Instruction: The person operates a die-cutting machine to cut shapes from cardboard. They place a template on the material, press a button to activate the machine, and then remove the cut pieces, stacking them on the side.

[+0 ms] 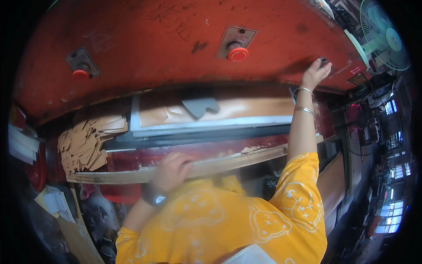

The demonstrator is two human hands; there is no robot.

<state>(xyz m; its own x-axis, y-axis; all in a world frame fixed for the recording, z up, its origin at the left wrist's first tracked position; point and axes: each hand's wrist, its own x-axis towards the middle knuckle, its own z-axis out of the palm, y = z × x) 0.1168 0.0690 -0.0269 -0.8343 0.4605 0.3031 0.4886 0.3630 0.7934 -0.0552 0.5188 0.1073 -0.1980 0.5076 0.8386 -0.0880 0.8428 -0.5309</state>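
Observation:
My right hand [315, 74] reaches up to the right side of the red machine panel [167, 44]. Its fingertips are at a small dark fitting [323, 60], partly covered by the hand, with thumb and fingers apart. By the wooden front edge [237, 162] is my left hand [172, 169], its fingers blurred. Beneath the panel, a white-edged board [211, 123] carries a tan sheet [255, 101]. A grey flat piece with a notched outline [200, 105] lies on that sheet.
Tan cut pieces [88, 143] are heaped left of the board. Two red mushroom buttons stick out of the panel, one at its middle [238, 54] and one at its left [81, 74]. A green fan [389, 37] stands at the far right.

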